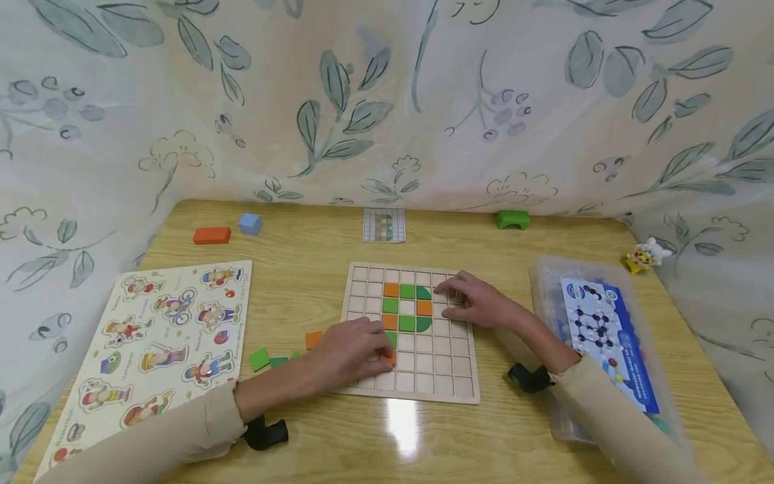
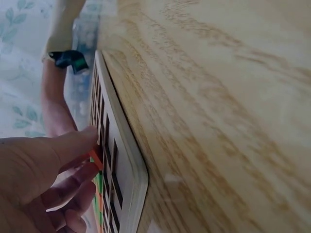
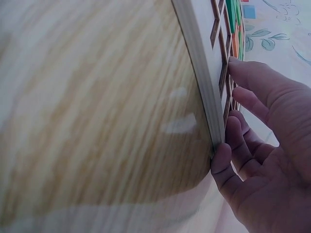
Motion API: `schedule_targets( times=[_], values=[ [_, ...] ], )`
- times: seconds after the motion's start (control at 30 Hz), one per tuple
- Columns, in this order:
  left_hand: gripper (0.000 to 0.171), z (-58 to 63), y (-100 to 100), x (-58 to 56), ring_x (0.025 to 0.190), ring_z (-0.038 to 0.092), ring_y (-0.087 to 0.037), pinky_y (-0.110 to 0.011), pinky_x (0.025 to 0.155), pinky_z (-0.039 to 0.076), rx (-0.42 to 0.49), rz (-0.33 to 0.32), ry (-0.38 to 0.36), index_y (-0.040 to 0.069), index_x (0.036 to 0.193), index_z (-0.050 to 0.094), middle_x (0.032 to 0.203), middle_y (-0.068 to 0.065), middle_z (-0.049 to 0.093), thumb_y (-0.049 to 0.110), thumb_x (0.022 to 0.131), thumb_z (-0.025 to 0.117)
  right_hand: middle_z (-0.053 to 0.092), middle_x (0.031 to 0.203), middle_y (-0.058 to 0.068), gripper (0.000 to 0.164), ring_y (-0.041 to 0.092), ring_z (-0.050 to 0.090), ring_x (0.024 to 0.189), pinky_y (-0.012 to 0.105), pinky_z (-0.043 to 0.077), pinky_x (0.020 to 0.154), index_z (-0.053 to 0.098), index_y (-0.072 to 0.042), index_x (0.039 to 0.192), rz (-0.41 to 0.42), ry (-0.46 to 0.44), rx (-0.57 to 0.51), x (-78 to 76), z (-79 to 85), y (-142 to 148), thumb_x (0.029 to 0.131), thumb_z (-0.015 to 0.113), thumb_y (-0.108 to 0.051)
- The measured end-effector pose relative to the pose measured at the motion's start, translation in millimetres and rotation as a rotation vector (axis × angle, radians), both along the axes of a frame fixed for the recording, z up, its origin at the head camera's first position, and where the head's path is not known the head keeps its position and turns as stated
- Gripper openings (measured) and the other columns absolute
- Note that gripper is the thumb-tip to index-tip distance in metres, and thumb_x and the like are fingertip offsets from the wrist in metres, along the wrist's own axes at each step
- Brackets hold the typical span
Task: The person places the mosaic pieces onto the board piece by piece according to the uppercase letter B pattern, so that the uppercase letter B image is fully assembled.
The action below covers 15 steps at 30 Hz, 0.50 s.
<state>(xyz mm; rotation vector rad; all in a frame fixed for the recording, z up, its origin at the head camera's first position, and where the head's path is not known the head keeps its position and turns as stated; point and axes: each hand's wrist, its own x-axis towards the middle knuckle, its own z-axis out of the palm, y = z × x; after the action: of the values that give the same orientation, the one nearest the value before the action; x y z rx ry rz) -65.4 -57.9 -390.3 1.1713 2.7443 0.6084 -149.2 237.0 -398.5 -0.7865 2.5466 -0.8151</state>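
Under my left hand (image 1: 347, 353) and right hand (image 1: 480, 302) the board (image 1: 426, 364) lies flat on the wood-grain table (image 1: 302, 289), which catches a bright glare (image 1: 402, 427) on my side of the board. Left of my left hand lie loose tiles (image 1: 259, 359), then the puzzle (image 1: 189, 319), and farther off on that side the red block (image 1: 211, 236) and blue block (image 1: 249, 224). Beyond the gap between my hands lies the card (image 1: 383, 225), beyond my right hand the green block (image 1: 512, 218), and to that hand's right the box (image 1: 605, 329) and, farther out, the toy (image 1: 646, 256).
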Motion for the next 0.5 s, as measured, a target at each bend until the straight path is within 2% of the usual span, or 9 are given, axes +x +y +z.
schedule_targets(
  times=[0.13, 0.33, 0.4, 0.5],
  values=[
    [0.013, 0.3, 1.3, -0.5, 0.08, 0.053, -0.005, -0.017, 0.063, 0.042, -0.008, -0.002, -0.015, 0.023, 0.09, 0.074, 0.088, 0.011, 0.063, 0.035, 0.087, 0.072, 0.051, 0.101, 0.005, 0.039, 0.015, 0.046, 0.087, 0.03, 0.043, 0.077, 0.06, -0.011, 0.126, 0.001, 0.001, 0.007, -0.5, 0.7, 0.4, 0.09, 0.07, -0.021],
    [0.011, 6.6, 0.6, -0.6, 0.073, 0.05, -0.006, -0.015, 0.057, 0.035, -0.086, -0.063, 0.046, 0.024, 0.091, 0.078, 0.083, 0.009, 0.061, 0.031, 0.089, 0.069, 0.052, 0.102, 0.005, 0.039, 0.014, 0.047, 0.087, 0.031, 0.043, 0.077, 0.06, -0.012, 0.126, -0.002, 0.016, 0.005, -1.5, 0.6, 1.7, 0.089, 0.07, -0.022],
    [0.011, 10.8, -6.6, -0.1, 0.073, 0.049, -0.004, -0.014, 0.057, 0.035, -0.081, -0.082, 0.02, 0.024, 0.092, 0.078, 0.084, 0.009, 0.061, 0.03, 0.089, 0.069, 0.052, 0.102, 0.006, 0.039, 0.015, 0.047, 0.087, 0.031, 0.043, 0.077, 0.061, -0.012, 0.126, 0.001, 0.012, -0.005, -1.8, -0.2, 1.7, 0.089, 0.071, -0.022],
    [0.013, 15.0, -29.8, -2.1, 0.08, 0.053, -0.003, -0.016, 0.064, 0.043, -0.025, -0.091, -0.034, 0.023, 0.097, 0.077, 0.091, 0.009, 0.064, 0.031, 0.09, 0.069, 0.052, 0.101, 0.005, 0.039, 0.014, 0.047, 0.087, 0.03, 0.043, 0.077, 0.061, -0.012, 0.126, 0.01, 0.01, -0.003, -2.2, -1.0, 1.4, 0.089, 0.071, -0.022]
  ],
)
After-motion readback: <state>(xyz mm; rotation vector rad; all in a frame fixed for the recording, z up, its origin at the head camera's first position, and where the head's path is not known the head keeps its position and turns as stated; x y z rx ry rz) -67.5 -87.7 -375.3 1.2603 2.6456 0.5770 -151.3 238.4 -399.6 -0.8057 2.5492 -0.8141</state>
